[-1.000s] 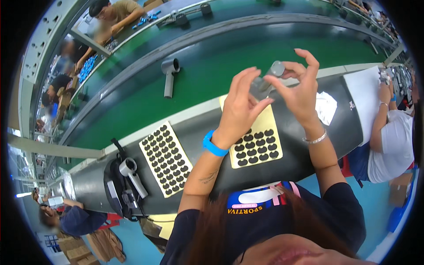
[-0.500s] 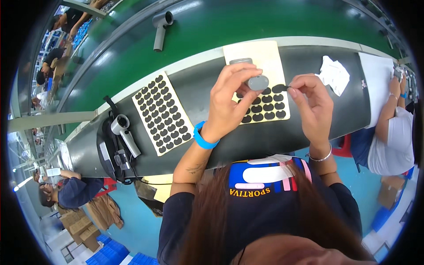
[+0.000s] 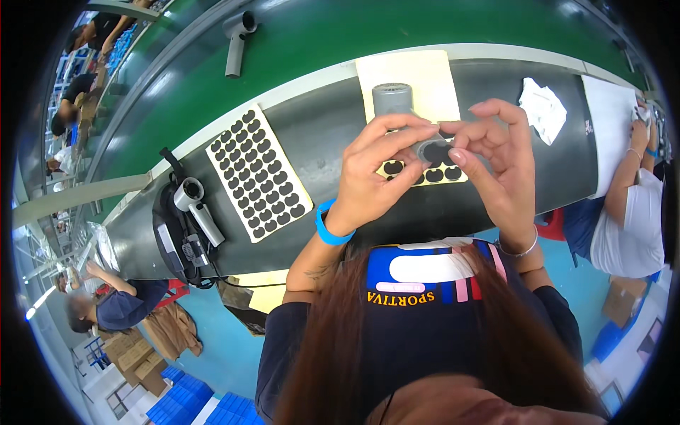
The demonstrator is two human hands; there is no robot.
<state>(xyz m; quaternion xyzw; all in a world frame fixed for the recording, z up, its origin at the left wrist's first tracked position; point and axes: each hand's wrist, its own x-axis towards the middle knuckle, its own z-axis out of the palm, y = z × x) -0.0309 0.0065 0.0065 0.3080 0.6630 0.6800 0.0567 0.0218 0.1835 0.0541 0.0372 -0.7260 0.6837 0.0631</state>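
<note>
My left hand (image 3: pixel 372 166) is closed around a grey hair dryer (image 3: pixel 392 100), its round, vented head pointing away from me. The flat end of its handle is turned up toward me between my hands. A black oval sticker (image 3: pixel 437 154) lies against that end. My right hand (image 3: pixel 501 159) has thumb and forefinger at the sticker's right edge, its other fingers raised and bent. Beneath both hands is a pale yellow sheet (image 3: pixel 407 67) with black stickers on its lower part, partly hidden by my fingers.
A full sticker sheet (image 3: pixel 258 173) lies to the left. Beyond it are another grey hair dryer (image 3: pixel 205 221) and a black bag (image 3: pixel 166 237) with cables. One more dryer (image 3: pixel 235 51) rests on the green belt (image 3: pixel 312 35). Crumpled white paper (image 3: pixel 543 110) lies right; a co-worker (image 3: pixel 627 227) sits there.
The right hand has brought the black sticker left, onto the dryer's handle end. The dryer has tilted and come slightly toward me, showing more of its head.
</note>
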